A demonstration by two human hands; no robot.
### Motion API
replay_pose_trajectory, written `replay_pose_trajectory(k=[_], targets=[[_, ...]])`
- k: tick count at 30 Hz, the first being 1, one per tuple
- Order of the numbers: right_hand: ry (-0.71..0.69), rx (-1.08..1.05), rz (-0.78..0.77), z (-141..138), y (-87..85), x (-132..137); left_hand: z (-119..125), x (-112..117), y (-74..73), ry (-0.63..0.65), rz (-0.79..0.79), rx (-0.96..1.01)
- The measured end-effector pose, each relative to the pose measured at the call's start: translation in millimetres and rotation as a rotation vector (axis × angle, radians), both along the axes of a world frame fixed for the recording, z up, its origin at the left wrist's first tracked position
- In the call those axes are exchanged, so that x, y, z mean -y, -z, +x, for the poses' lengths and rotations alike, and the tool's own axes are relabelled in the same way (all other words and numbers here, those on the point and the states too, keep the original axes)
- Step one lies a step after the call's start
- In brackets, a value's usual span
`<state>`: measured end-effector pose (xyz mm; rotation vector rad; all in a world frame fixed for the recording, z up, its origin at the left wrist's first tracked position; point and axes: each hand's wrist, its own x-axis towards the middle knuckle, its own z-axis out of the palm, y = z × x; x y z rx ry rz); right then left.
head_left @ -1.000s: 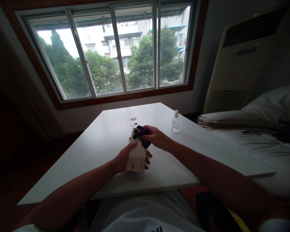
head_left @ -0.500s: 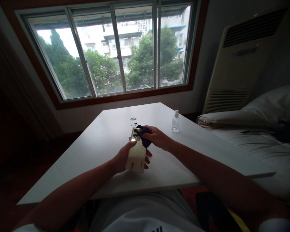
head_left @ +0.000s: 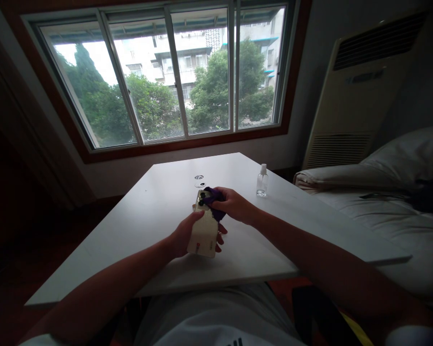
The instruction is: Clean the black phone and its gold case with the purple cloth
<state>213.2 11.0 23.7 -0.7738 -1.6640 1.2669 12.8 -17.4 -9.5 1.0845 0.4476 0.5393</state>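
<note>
A pale gold phone (head_left: 204,231) is held back-up over the white table (head_left: 159,211), its camera lenses at the far end. My left hand (head_left: 183,235) wraps round the phone's lower half from the left. My right hand (head_left: 233,204) is closed on a dark purple cloth (head_left: 214,201), pressing it against the phone's upper right part beside the lenses.
A small clear spray bottle (head_left: 262,181) stands on the table to the right. A small round thing (head_left: 199,181) lies beyond the phone. A bed with a white pillow (head_left: 400,163) is at the right, and a standing air conditioner (head_left: 361,91) is behind it.
The cloth in my right hand has shifted a little over the phone's upper end, uncovering then nearing the lenses. My left hand and the phone have hardly moved.
</note>
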Motion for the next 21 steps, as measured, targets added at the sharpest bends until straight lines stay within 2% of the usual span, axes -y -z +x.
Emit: replay_pose_trajectory(k=[15,21], targets=[[0.048,0.065,0.084,0.6,0.2,-1.5,0.3,-1.3,2.0,0.011,-0.004,0.024],[0.01,0.02,0.074,0.9,5.8,-4.7,-0.2,-2.1,3.0,0.022,-0.002,0.022]])
